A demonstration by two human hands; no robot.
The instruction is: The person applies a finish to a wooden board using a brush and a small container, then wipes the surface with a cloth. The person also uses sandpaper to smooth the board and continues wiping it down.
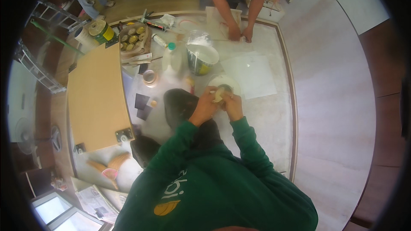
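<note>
Pinching with the bent fingers of the left hand [206, 105] at the left edge of a small cream-coloured piece [219, 94], held up between both hands. Pinching likewise with the right hand [233, 105] at the other edge, fingertips drawn close together, though cannot tell how each finger lies. Cannot say for certain what the piece is: too small and partly covered. Looks light, likely thin and rather soft, so might bend or crease under a hard squeeze; probably not slippery, judging by the dull surface. Best taken by opposite edges with light fingertip pressure. Find well left of the fingers some dark flat squares [142, 101], then a ring-shaped roll [149, 78]; beyond the fingers, on the left, a pale bottle [172, 62] with a green cap and next to it a bucket [199, 61]. See just behind the fingertips a round whitish thing [223, 79], partly hidden by the hands. Note beyond and right of the fingers a white sheet [253, 76], lying flat.
</note>
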